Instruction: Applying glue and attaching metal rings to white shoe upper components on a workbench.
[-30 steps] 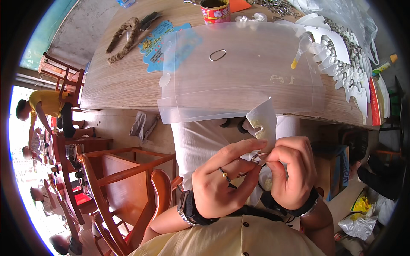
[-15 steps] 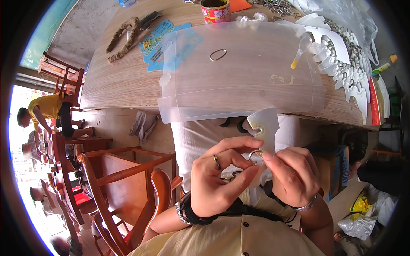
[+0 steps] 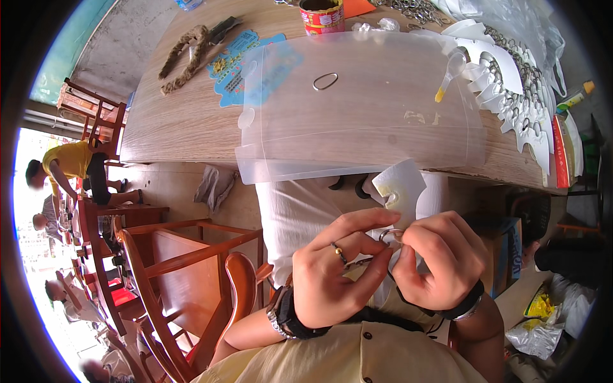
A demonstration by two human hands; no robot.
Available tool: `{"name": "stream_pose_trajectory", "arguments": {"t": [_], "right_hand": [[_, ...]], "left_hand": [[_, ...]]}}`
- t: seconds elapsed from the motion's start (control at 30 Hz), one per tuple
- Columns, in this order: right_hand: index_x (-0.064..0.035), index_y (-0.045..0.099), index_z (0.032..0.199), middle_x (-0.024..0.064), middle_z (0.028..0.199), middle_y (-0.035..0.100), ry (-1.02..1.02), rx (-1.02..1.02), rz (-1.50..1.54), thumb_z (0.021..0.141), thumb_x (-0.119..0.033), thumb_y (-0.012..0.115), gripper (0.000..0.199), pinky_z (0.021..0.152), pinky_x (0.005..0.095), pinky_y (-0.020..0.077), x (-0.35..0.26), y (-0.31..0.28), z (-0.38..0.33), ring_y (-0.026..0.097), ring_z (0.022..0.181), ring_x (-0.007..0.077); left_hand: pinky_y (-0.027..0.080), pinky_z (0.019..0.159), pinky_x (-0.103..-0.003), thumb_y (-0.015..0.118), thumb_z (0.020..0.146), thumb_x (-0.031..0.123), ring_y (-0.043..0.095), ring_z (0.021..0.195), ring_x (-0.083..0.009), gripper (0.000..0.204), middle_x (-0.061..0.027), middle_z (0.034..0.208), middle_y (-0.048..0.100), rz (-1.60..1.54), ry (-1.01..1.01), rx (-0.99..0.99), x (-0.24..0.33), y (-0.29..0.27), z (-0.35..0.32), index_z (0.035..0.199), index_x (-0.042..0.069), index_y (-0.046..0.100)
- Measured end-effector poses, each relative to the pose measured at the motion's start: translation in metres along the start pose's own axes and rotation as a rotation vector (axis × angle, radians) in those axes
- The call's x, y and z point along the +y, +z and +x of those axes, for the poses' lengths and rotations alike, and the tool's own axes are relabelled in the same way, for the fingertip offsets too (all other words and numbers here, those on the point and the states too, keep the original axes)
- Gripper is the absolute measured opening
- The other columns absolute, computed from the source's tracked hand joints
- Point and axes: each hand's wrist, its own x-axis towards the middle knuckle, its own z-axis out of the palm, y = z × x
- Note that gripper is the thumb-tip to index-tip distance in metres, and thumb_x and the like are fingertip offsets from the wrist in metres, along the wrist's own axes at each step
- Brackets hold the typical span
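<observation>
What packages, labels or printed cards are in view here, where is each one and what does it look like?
Tin can: far edge of the table, round, red label with yellow.
Printed card: on the table, partly under the clear plastic sheet, blue with yellow patches.
Small bottle: right end of the table, lying down, yellow-green with an orange cap.

Wooden table (image 3: 191, 121), wooden chairs (image 3: 185, 274), daylit doorway (image 3: 29, 210)
</observation>
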Motion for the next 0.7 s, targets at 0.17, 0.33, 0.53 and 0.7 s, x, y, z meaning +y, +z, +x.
{"name": "stream_pose_trajectory", "arguments": {"t": [0.17,0.33,0.53,0.7], "right_hand": [[0.0005,0.059,0.088,0.0089,0.076,0.060,0.054,-0.001,0.078,0.064,0.007,0.068,0.026,0.054,0.0322,0.0492,-0.0004,0.0039,-0.0008,0.059,0.063,0.0235],[0.0013,0.058,0.090,0.0098,0.079,0.059,0.056,-0.031,0.039,0.069,0.004,0.071,0.024,0.057,0.0322,0.0492,-0.0023,0.0042,-0.0046,0.059,0.067,0.0248],[0.0027,0.058,0.090,0.0120,0.083,0.056,0.002,-0.029,-0.063,0.068,0.006,0.069,0.024,0.057,0.0320,0.0488,-0.0031,0.0001,0.0006,0.058,0.067,0.0254],[0.0031,0.059,0.087,0.0107,0.080,0.057,-0.066,0.001,-0.112,0.066,0.008,0.066,0.022,0.055,0.0307,0.0497,-0.0024,-0.0022,-0.0003,0.059,0.064,0.0232]], "left_hand": [[0.052,0.083,-0.033,0.069,0.068,-0.010,0.066,0.097,-0.0254,0.010,-0.0178,0.108,0.066,0.036,-0.008,0.011,0.0028,-0.0014,0.0010,0.073,-0.003,0.063],[0.052,0.083,-0.033,0.069,0.068,-0.010,0.066,0.098,-0.0257,0.010,-0.0183,0.107,0.066,0.048,0.002,0.016,0.0007,-0.0014,0.0000,0.072,-0.003,0.062],[0.052,0.083,-0.033,0.069,0.068,-0.009,0.066,0.097,-0.0253,0.010,-0.0174,0.107,0.066,0.040,-0.013,0.019,0.0014,-0.0019,0.0010,0.072,-0.003,0.062],[0.052,0.083,-0.033,0.069,0.069,-0.008,0.066,0.097,-0.0245,0.009,-0.0166,0.107,0.066,0.029,-0.003,0.018,-0.0013,-0.0010,0.0003,0.072,-0.003,0.062]]}}
